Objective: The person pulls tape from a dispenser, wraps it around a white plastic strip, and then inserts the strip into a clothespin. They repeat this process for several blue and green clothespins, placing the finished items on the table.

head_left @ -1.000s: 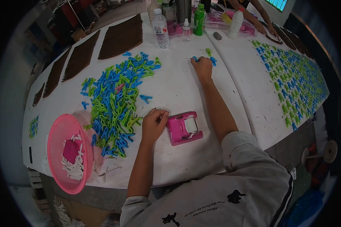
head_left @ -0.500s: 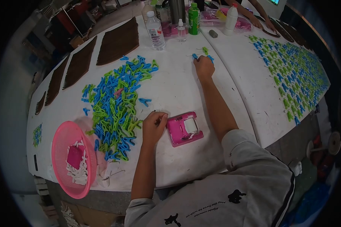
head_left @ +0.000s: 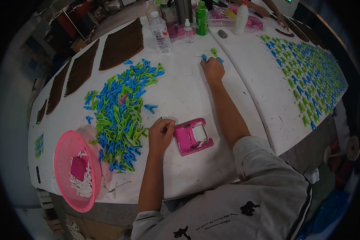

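My left hand [head_left: 161, 135] is closed in a pinch beside a pink tape dispenser [head_left: 183, 141] with a white roll; a small dark bit shows at its fingertips, too small to name. Farther up the table, my right hand [head_left: 213, 71] has its fingers closed at a blue clip [head_left: 204, 58], gripping it as far as I can see. A green clip [head_left: 214, 52] with a thin dark strand lies just beyond, and another blue clip [head_left: 221, 60] is partly hidden by the hand. Left of my hands spreads a big pile of blue and green clips [head_left: 118, 108].
A pink basket [head_left: 60, 168] with white pieces stands at the near left. Dark fringed pieces [head_left: 122, 44] lie at the far left. A water bottle [head_left: 161, 34] and a green bottle [head_left: 201, 19] stand behind. Rows of clips [head_left: 308, 80] cover the right table, near another person's hands [head_left: 282, 22].
The view has shifted slightly. Both hands keep nearly the same places, the right at the clips and the left by the dispenser. The other person's hand has moved a little off the dark curved piece.
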A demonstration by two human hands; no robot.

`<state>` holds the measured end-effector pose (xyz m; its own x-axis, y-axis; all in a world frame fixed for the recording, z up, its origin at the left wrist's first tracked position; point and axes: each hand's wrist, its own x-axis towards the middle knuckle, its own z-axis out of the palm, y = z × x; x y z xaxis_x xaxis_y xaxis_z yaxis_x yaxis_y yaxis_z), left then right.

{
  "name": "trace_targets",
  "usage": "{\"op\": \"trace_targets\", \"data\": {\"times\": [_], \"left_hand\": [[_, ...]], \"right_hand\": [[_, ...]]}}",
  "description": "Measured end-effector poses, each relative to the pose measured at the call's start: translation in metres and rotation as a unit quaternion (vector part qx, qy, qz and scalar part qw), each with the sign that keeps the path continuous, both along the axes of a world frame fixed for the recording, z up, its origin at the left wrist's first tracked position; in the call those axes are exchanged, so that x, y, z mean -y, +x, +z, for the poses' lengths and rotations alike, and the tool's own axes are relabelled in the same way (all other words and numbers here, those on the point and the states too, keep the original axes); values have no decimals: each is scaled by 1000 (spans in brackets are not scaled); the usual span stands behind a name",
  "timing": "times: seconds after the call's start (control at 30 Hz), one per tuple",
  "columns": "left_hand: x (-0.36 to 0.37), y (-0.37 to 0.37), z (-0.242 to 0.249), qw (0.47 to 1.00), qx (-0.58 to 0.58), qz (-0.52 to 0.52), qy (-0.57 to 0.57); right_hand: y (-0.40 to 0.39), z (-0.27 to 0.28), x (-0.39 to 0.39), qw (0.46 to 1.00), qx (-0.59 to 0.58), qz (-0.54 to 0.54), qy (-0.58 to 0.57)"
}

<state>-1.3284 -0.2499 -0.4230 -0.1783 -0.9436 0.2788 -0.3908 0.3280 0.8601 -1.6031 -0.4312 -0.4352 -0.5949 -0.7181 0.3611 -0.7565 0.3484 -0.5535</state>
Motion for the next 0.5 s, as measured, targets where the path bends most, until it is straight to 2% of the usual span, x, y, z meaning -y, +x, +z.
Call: {"op": "trace_targets", "data": {"times": [0.5], "left_hand": [[-1,-1,0,1000,-5,2,9]], "right_hand": [[-4,-5,5,1000,-15,-2,1]]}}
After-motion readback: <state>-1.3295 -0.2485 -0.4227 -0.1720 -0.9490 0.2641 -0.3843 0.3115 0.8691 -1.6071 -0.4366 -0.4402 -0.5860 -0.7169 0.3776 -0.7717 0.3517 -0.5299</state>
